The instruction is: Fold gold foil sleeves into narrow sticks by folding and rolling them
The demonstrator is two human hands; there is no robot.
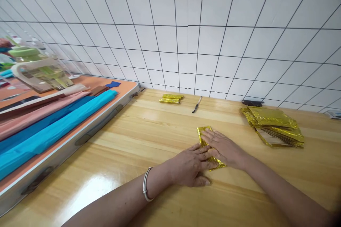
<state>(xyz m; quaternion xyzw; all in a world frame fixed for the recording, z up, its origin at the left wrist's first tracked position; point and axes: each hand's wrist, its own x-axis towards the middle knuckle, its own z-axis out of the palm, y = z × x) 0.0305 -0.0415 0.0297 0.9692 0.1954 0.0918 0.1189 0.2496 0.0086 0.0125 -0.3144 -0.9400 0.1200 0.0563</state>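
Observation:
A narrow strip of shiny gold foil paper (pixel 204 130) lies on the wooden table, mostly covered by both hands. My left hand (pixel 190 165), with a bangle on its wrist, lies flat with fingers stretched across the lower part of the foil. Over the upper part rests my right hand (pixel 222 147), its fingers extended and touching the foil. The two hands meet above the middle of the strip. Toward the wall are two thin gold foil rolls (pixel 169 100). To their right lies a black-tipped pen (pixel 197 105).
A stack of gold foil sheets (pixel 277 126) sits at the right, with a black object (pixel 252 103) behind it. On the left, an orange-topped board (pixel 128 87) carries blue, pink and brown paper rolls (pixel 66 124) and a green-lidded cup (pixel 25 54). A white gridded wall (pixel 165 39) borders the table.

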